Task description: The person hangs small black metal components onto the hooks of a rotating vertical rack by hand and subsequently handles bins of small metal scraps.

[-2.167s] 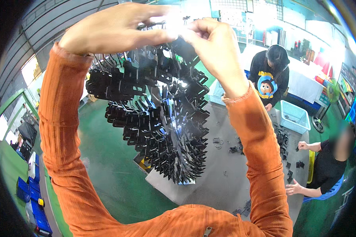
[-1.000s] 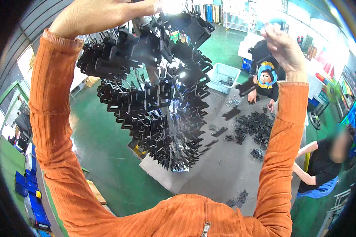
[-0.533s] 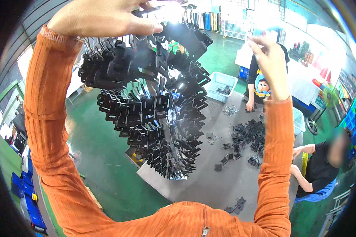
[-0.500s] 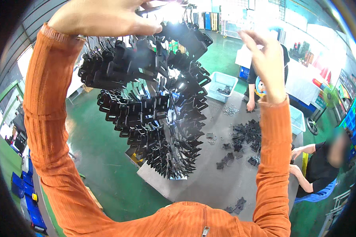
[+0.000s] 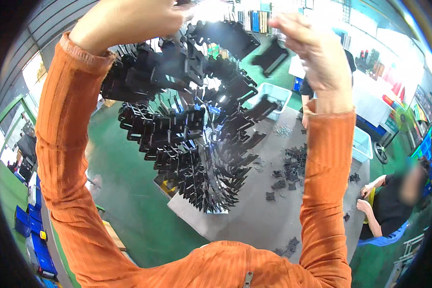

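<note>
Head view: your left hand is up at the top edge, above the left part of the hanging cluster of black brackets. Its fingers are bent, with their tips by a small dark bit at the frame edge; whether they have hold of it, can't tell. Your right hand is raised on the other side, thumb and fingers curled in close together. A single black bracket hangs tilted just below its fingertips, right of the cluster's top — can't tell if you're pinching it or its hook.

The cluster fills the space between your orange sleeves, in tiers on wire hooks, narrowing toward the bottom, above the green floor and the edge of the grey table. On the table: loose black brackets partly behind your right sleeve, a few more scattered nearby, plus loose metal hooks near a light blue basket. A second blue basket is just right of that sleeve.

A co-worker in black sits at the right on a blue chair, hands close together; another person is mostly hidden behind your right hand.
</note>
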The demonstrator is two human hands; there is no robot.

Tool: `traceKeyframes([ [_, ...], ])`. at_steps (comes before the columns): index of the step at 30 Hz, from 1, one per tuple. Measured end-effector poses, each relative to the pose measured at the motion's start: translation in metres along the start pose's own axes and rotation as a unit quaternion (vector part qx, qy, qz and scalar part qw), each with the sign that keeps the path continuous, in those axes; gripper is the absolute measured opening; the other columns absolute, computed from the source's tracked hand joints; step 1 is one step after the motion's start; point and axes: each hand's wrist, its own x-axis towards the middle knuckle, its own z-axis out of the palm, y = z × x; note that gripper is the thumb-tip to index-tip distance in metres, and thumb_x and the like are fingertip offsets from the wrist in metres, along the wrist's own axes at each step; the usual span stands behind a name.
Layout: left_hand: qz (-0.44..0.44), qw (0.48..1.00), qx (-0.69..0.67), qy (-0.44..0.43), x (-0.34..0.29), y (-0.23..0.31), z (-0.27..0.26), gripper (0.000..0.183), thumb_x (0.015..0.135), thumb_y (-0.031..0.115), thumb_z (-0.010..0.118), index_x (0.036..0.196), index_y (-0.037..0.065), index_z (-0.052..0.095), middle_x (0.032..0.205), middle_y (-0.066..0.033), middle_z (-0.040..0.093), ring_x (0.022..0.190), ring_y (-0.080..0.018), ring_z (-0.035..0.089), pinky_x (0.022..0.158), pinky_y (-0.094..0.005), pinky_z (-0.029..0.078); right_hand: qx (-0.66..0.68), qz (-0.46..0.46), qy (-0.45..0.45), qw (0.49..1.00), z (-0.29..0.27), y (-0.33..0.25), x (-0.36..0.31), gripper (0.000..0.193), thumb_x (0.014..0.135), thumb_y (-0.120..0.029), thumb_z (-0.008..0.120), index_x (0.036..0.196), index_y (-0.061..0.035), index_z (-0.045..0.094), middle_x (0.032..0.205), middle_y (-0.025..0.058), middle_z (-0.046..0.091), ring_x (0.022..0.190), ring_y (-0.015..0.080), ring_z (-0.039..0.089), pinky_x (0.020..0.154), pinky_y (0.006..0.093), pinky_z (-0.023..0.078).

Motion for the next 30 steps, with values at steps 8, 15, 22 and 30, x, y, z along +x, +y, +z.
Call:
traceKeyframes([
  [8, 0.122, 0.989, -0.046, 0.077, -0.005, -0.045, 0.018, 0.043, 0.08, 0.003, 0.05, 0.123, 0.004, 0.056, 0.088, -0.0133, 0.07, 0.045, -0.0112, 0.049, 0.045, -0.0243, 0.042, -0.237, 0.157, 0.085, 0.955, -0.185, 0.083, -0.007, 0.022, 0.083, -0.027, 0.065, 0.091, -0.0072, 0.068, 0.065, -0.0078, 0.053, 0.053, 0.003, 0.034, 0.051, 0.0205, 0.027],
  [15, 0.114, 0.993, -0.034, 0.008, -0.004, -0.03, 0.003, 0.046, 0.082, 0.016, 0.055, 0.125, -0.003, 0.05, 0.081, -0.0145, 0.067, 0.052, -0.0147, 0.057, 0.053, -0.028, 0.049, -0.579, 0.062, 0.085, 0.808, -0.105, 0.069, -0.027, 0.032, 0.076, -0.031, 0.068, 0.091, -0.0026, 0.069, 0.087, 0.0139, 0.067, 0.083, 0.0247, 0.064, 0.076, 0.0349, 0.047],
  [22, 0.063, 0.998, 0.019, -0.025, 0.003, 0.005, -0.001, 0.036, 0.083, 0.016, 0.053, 0.114, -0.002, 0.059, 0.078, -0.0148, 0.067, 0.056, -0.0181, 0.058, 0.058, -0.0312, 0.05, -0.362, -0.2, 0.1, 0.905, 0.06, -0.011, -0.012, 0.025, 0.082, -0.024, 0.065, 0.093, -0.0016, 0.069, 0.088, 0.0051, 0.068, 0.082, 0.0117, 0.059, 0.07, 0.0249, 0.043],
  [30, 0.028, 0.998, 0.028, 0.044, 0.006, -0.005, 0.006, 0.035, 0.08, -0.001, 0.052, 0.114, 0.0, 0.062, 0.09, -0.0171, 0.069, 0.067, -0.0203, 0.064, 0.065, -0.0306, 0.053, -0.015, -0.052, -0.003, 0.999, 0.063, -0.008, 0.014, 0.014, 0.075, -0.014, 0.065, 0.08, -0.0015, 0.069, 0.069, 0.0192, 0.062, 0.067, 0.0331, 0.062, 0.062, 0.0387, 0.047],
])
